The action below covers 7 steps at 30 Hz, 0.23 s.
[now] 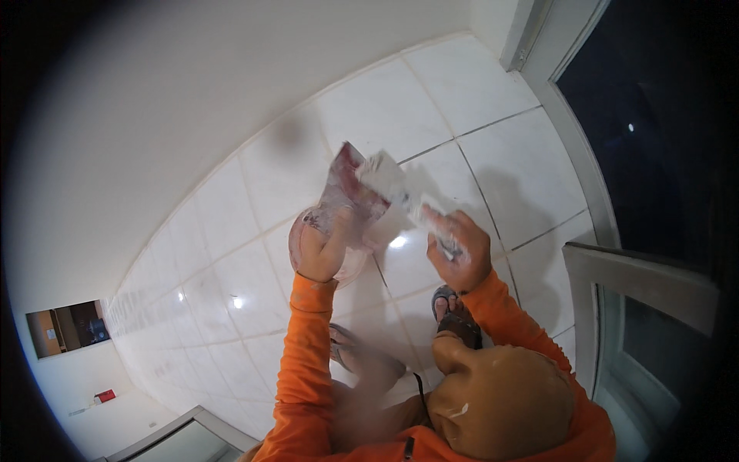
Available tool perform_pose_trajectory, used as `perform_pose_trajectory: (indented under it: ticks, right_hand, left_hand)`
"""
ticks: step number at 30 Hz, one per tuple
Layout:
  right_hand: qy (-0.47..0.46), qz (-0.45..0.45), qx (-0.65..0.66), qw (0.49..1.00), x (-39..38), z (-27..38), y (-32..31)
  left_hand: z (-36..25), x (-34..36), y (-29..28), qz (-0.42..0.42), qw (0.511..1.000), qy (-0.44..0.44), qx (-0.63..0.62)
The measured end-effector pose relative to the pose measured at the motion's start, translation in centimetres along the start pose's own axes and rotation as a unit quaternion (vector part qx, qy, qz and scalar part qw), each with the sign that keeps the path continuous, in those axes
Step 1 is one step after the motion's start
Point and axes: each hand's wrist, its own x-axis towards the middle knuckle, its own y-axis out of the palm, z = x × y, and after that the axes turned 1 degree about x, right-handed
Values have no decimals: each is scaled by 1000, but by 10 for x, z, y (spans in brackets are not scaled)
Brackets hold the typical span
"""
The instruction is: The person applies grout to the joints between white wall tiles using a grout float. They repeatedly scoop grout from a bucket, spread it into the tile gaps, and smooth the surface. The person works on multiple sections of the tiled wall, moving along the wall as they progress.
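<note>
My left hand is closed on a reddish flat piece smeared with white paste. Round and below that hand shows a translucent pinkish tub with a curved rim; I cannot tell whether the same hand grips it too. In my right hand, closed round the handle, is a putty knife with a wide blade coated in white. The blade's far end meets or overlaps the reddish piece. White paste also covers the right fingers. Both hands are above the tiled floor.
A white wall runs along the left and far side. On the right stand a grey door frame with dark glass and a second framed panel. My sandalled feet and bent knee are below the hands.
</note>
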Motion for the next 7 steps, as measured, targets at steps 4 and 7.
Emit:
perform_pose_trajectory:
  ticks: [4,7]
  right_hand:
    - [16,-34,-2,999,26,-7,-11]
    - [-13,-28,-17,999,22,-14,-18]
  left_hand:
    - [2,-3,-4,17,995,-65,-80]
    - [8,0,-10,-23,988,-87,-124]
